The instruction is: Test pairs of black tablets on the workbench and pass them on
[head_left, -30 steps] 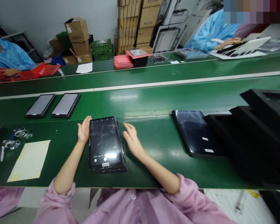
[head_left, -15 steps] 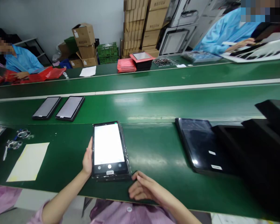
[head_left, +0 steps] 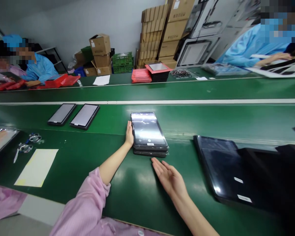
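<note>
A stack of tablets (head_left: 148, 129), at least two deep, lies at the middle of the green bench, its top screen lit and reflecting light. Along the stack's left edge my left hand (head_left: 129, 135) rests with fingers stretched forward against the side; its thumb is hidden. My right hand (head_left: 170, 178) is just in front of the stack's near edge, palm turned up, fingers extended and holding nothing. Farther left lie two more tablets, one (head_left: 62, 114) beside the other (head_left: 85, 116), both with lit grey screens.
Dark, glossy flat items (head_left: 226, 170) and black trays or boxes (head_left: 260, 164) crowd the right side. A pale yellow sheet (head_left: 36, 167) and clear-and-blue small items (head_left: 27, 147) lie left. Co-workers in blue sit across the bench; a pink sleeve (head_left: 5, 203) shows at left.
The tablet stack has moved forward and away from me, with my left hand alongside it. My right hand has turned palm up and its fingers have straightened. The top screen has gone from white to reflective.
</note>
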